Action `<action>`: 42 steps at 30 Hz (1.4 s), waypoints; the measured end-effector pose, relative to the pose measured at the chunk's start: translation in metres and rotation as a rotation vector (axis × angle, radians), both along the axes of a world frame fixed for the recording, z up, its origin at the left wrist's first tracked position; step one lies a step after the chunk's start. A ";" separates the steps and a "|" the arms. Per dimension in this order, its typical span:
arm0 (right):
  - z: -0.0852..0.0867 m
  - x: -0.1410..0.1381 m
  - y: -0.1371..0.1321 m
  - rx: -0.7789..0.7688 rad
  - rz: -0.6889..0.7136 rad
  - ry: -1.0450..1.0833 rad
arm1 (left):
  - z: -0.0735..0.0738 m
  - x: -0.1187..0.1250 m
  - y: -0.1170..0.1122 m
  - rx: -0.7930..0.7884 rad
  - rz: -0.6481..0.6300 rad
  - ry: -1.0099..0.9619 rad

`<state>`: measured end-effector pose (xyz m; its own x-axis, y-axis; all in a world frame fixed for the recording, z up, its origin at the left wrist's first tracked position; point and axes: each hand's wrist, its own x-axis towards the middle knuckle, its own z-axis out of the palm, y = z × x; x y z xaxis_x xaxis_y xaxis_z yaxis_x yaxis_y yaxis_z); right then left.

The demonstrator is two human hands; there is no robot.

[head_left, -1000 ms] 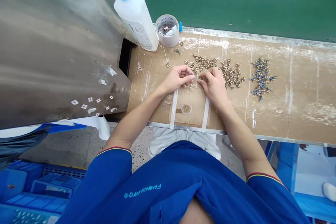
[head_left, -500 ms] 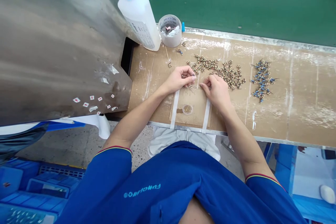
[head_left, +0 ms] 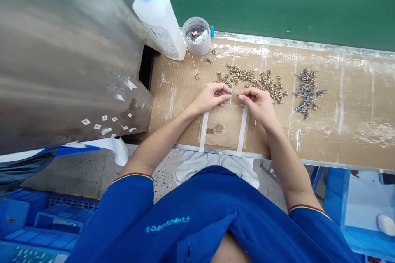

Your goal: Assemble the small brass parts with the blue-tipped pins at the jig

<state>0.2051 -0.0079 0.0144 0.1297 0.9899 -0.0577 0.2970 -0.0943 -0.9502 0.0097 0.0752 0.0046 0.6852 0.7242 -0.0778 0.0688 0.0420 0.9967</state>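
My left hand [head_left: 212, 96] is closed in a pinch on a small bluish-dark piece that pokes out between thumb and finger. Facing it a short gap away, my right hand [head_left: 258, 103] also pinches, and a tiny dark tip shows at its fingers, too small to name. Just beyond my hands lies a spread of small brass-coloured metal parts [head_left: 268, 85]. Farther right is a separate heap of like parts with blue pieces on them [head_left: 306, 90]. Nearer me, a small clear round dish [head_left: 219, 129] stands on a taped cardboard patch [head_left: 228, 139].
A white squeeze bottle [head_left: 160, 20] with a blue nozzle stands at the back left, beside a tape roll [head_left: 202, 47] with scraps inside. A thin stick [head_left: 193, 63] lies near them. A metal panel [head_left: 77, 57] rises at the left. Blue bins [head_left: 40, 230] sit below.
My right hand has shifted slightly right, and its fingers have straightened a little. The bluish piece in my left hand shows more clearly. The view has moved slightly.
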 end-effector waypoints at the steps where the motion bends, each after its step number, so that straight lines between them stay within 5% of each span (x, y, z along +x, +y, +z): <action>1: -0.001 -0.002 0.001 0.000 -0.016 0.065 | 0.001 0.001 -0.002 0.034 0.001 0.015; 11: -0.007 -0.009 0.005 -0.006 -0.119 0.249 | -0.006 0.007 -0.007 0.440 0.078 0.163; 30: -0.022 -0.017 0.002 0.055 -0.071 0.039 | -0.010 0.006 -0.004 0.496 0.037 0.223; 42: -0.017 -0.003 0.003 0.004 0.130 -0.087 | -0.012 0.003 0.000 0.585 -0.086 0.202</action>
<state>0.2017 -0.0046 -0.0027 0.0049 0.9988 -0.0481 0.3874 -0.0462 -0.9208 0.0123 0.0753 -0.0076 0.7561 0.6291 0.1804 0.2374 -0.5206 0.8201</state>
